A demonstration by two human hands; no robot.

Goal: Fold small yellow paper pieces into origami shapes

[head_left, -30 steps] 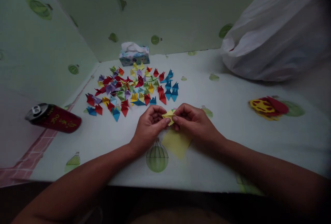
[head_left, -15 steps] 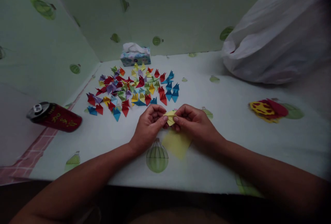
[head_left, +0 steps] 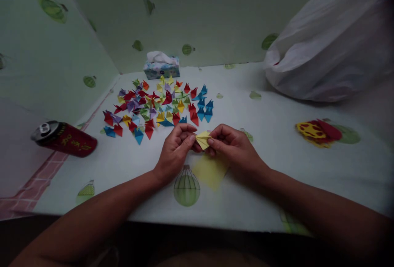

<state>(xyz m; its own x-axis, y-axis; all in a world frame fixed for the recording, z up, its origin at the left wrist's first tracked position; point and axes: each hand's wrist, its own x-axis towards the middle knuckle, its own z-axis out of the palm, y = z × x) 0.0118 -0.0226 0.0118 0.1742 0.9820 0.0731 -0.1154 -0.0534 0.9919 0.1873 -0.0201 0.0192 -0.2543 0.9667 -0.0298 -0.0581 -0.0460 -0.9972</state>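
Observation:
Between my two hands is a small piece of folded yellow paper [head_left: 202, 140] with crease lines across it. My right hand [head_left: 229, 141] pinches its right corner between thumb and fingers. At the left edge, my left hand [head_left: 178, 146] has its fingers curled behind the paper and its thumb close to the corner. Under my hands a flat yellow paper sheet [head_left: 211, 171] lies on the table, partly covered by my right hand. Just beyond, several folded paper cranes [head_left: 154, 107] in red, blue, yellow, green and purple are spread out.
A red drink can [head_left: 69, 139] stands at the left. Behind the cranes is a tissue box [head_left: 162, 68] against the wall. A large white plastic bag [head_left: 326, 53] fills the back right. On the right lies a red and yellow object [head_left: 318, 132]. The table's front edge runs below my forearms.
My left thumb has drawn back slightly from the paper's face, showing more of its left side. The right hand keeps its pinch with little movement.

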